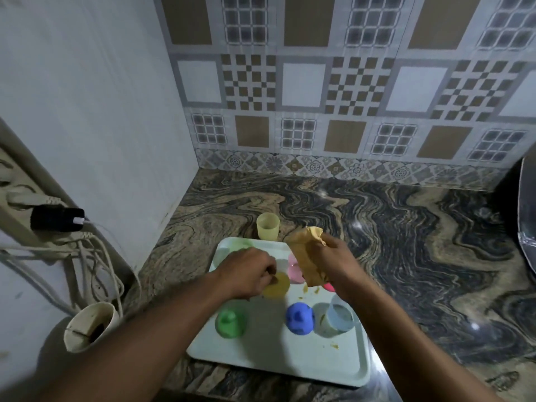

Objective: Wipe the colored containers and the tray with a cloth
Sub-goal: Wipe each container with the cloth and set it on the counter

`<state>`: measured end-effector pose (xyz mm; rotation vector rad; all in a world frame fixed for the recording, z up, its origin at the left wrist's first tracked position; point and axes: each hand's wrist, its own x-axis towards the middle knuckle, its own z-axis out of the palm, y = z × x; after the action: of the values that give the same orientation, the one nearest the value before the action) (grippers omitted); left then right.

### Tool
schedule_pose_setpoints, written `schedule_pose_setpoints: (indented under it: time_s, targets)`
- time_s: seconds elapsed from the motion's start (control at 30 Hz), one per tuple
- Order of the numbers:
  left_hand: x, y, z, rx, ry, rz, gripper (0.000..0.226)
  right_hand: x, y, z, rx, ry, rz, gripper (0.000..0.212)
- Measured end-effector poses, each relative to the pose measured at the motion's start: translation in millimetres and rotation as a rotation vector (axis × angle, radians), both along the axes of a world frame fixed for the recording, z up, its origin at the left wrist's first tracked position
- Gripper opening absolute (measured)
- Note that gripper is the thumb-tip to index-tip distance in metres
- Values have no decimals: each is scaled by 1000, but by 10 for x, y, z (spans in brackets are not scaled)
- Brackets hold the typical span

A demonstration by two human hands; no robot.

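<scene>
Gripping yellow container [277, 285], left hand [246, 274]; cloth [309, 256] in right hand [333, 256].

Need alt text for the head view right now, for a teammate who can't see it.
Over a white tray of small colored cups, the left hand grips a yellow cup while the right hand holds a tan cloth. Another pale yellow cup stands on the marbled counter behind.

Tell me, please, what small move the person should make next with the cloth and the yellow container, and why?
Probably lift the yellow container off the tray and bring the cloth to it. The left hand already has its fingers on that container, the right hand holds the cloth bunched just above, and a pale yellow cup already stands outside the tray.
</scene>
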<state>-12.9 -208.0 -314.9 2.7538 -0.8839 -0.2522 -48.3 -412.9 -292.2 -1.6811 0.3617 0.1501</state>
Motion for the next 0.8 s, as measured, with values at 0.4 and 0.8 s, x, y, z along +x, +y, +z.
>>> schedule_pose_setpoints:
  time_s: [0.4,0.8]
  targets:
    - [890,164,465,-242,-291,5,17,546,398,-209,-988,-759,132,53]
    - [1217,135,298,-361,-468,86,21,895,263,-40,232,-149,-306,23]
